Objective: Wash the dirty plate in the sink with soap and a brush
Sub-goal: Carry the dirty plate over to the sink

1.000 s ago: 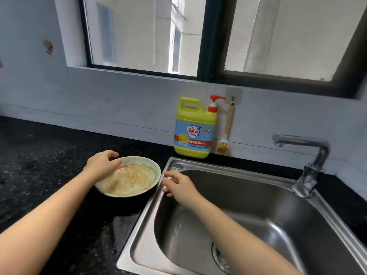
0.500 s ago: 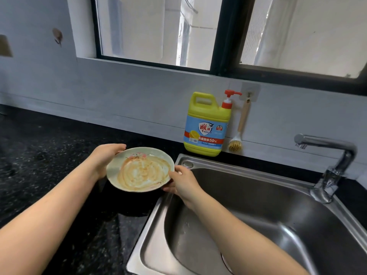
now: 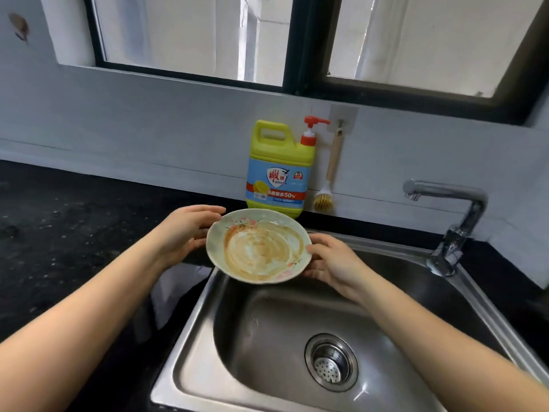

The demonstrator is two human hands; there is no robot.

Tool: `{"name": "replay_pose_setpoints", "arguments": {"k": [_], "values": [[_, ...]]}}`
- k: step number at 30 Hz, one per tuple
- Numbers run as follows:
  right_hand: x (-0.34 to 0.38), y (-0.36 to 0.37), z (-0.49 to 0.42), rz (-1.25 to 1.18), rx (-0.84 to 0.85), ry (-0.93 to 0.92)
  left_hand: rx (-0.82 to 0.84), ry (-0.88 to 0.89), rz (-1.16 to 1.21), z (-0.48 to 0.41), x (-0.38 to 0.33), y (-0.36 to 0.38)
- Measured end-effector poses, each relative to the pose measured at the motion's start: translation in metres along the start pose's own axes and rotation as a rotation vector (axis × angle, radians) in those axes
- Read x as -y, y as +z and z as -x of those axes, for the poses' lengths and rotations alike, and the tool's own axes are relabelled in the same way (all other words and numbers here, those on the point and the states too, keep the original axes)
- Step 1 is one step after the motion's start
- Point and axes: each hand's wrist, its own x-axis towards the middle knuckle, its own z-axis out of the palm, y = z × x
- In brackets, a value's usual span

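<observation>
Head camera looks down at my two arms and a dirty plate (image 3: 258, 248). I hold the plate up in the air, over the back left corner of the sink (image 3: 190, 337), partly over the black counter (image 3: 74, 233) too. My left hand (image 3: 184, 233) cups the left edge, with my thumb on the near side and my fingers round the far side. My right hand (image 3: 332, 263) grips the right edge, thumb on the rim and fingers tucked under.

The plate is round, so no side is longer than another. Its dirty face points up and leans a little toward me. Brown smears go round and round on it, and small pink flowers show near the rim.

Behind the plate, the yellow soap bottle (image 3: 279, 171) stands up straight by the wall. Its red pump points to the right. Just beside it the brush (image 3: 326, 191) hangs on a wall hook, long handle up and bristles down. The tap (image 3: 454, 221) is at the back right of the sink, and its spout points left. The drain (image 3: 331, 362) sits in the sink floor, nearer to me than the plate.
</observation>
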Motion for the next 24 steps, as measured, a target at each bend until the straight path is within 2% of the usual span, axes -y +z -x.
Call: {"name": "replay_pose_setpoints", "arguments": {"k": [6,15,18,24], "values": [[-0.02,-0.055,0.013,0.051,-0.06,0.046,0.123,-0.077,-0.003,-0.004,0.022,0.053],[-0.067,-0.126,0.011,0.225,-0.122,0.239,0.254,-0.424,-0.149,-0.027,0.074,0.127],[-0.084,-0.141,0.002,0.338,-0.122,0.322,0.256,-0.509,-0.179,-0.033,0.095,0.148],[-0.102,-0.163,-0.006,0.452,-0.142,0.473,0.264,-0.567,-0.203,-0.041,0.118,0.18]]}}
